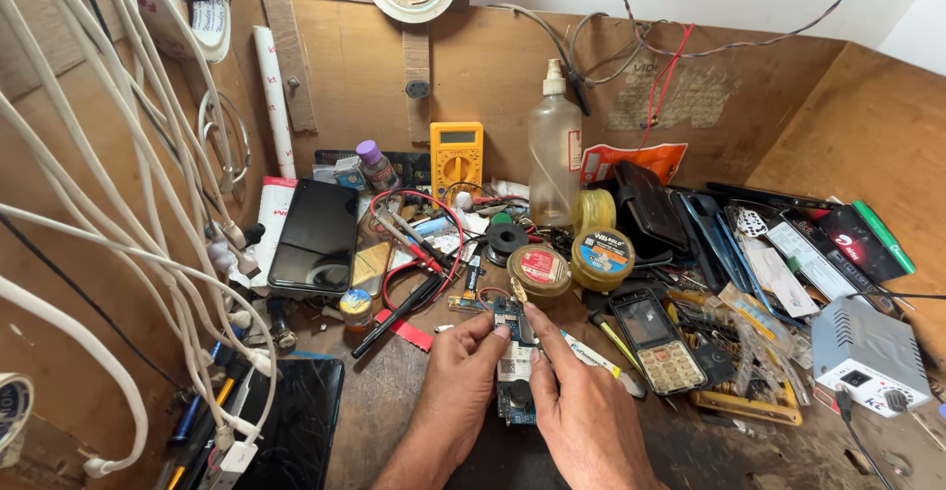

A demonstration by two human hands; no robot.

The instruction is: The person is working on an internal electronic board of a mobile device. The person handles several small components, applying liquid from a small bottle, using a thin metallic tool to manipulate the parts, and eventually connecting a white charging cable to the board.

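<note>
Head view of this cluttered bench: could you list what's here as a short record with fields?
Setting: brown wooden workbench
Left hand: pinching small blue circuit board
Right hand: fingers on the same board
Behind: yellow multimeter, clear plastic bottle, two round tins
Left: black smartphone, white cables
Right: keypad phone, grey box

Single view — head-worn camera, looking down and forward over a cluttered wooden workbench [394,391]. Close range: the left hand [458,372] and right hand [581,401] enter from the bottom edge, near centre, with forearms cut off by the frame. View faces the plywood back wall [493,66], which fills the upper part; side panels close in left and right. White cables [118,204] hang very near the lens at left — wide-angle bending at the edges. No second view to overlap with.
</note>
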